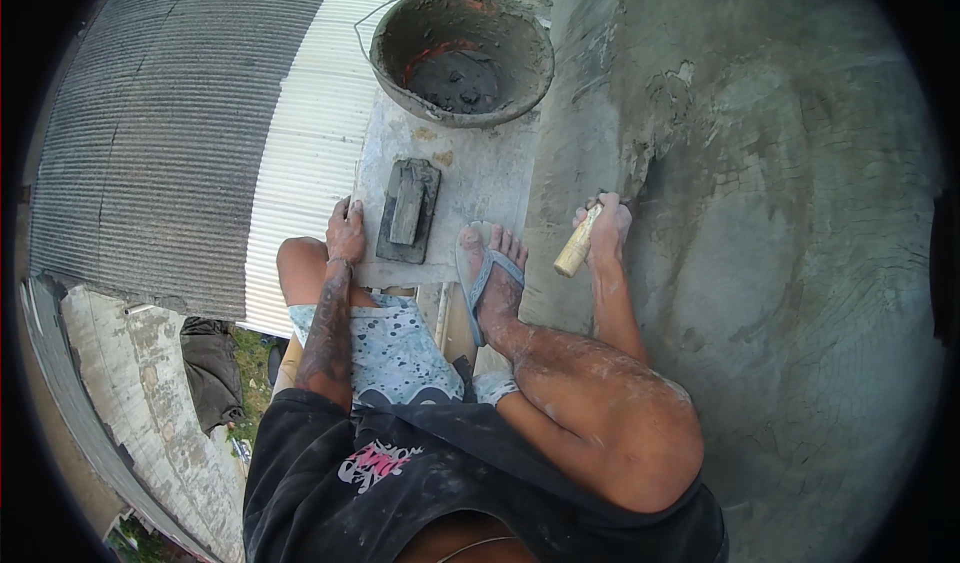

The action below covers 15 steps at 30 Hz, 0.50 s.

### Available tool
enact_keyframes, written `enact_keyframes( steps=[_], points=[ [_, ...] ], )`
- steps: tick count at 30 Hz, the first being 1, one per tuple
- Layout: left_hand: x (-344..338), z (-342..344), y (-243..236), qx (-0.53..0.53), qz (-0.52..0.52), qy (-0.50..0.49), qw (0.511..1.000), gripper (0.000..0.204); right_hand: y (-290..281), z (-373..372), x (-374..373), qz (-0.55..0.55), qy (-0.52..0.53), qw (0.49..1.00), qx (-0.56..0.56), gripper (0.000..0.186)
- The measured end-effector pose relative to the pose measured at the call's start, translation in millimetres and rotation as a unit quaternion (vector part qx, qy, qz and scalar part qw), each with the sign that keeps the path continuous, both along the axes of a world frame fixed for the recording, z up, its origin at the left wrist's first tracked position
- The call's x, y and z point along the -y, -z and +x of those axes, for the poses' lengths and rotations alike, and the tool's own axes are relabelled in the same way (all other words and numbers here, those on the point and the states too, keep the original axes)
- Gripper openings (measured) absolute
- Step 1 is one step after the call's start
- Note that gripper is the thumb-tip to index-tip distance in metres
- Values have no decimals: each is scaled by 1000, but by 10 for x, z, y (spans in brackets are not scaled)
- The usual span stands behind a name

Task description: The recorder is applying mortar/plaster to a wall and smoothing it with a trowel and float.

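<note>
Fingers point(609, 200) of the right hand point(609, 227) are closed around a light-coloured tool handle point(573, 251), beside the grey wall point(755, 263); the blade I cannot make out clearly. The left hand point(345, 231) rests at the edge of the ledge point(470, 171), loosely bent; whether it grips there, I cannot tell. Above the right hand the wall looks rough and torn, so, in my judgement, light and even strokes, with the blade nearly flat, would serve best. The float point(407, 213) lies on the ledge, to the right of the left hand, and the bucket point(455, 117) with mortar point(462, 81) stands beyond it.
</note>
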<state>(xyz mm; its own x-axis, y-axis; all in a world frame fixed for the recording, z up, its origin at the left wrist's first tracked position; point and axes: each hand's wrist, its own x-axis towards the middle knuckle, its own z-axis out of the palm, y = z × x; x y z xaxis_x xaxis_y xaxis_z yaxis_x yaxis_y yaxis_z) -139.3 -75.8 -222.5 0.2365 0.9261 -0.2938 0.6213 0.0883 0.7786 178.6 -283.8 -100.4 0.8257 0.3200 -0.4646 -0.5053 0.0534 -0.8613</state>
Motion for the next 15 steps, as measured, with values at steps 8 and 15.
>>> enact_keyframes(
  steps=[8,15],
  points=[
    [28,2,-7,0,-9,-1,1000,47,22,1218,-737,8,-59,997,-43,14],
    [13,-25,2,16,10,7,1000,46,-175,1374,-787,86,32,993,-76,11]
  ],
)
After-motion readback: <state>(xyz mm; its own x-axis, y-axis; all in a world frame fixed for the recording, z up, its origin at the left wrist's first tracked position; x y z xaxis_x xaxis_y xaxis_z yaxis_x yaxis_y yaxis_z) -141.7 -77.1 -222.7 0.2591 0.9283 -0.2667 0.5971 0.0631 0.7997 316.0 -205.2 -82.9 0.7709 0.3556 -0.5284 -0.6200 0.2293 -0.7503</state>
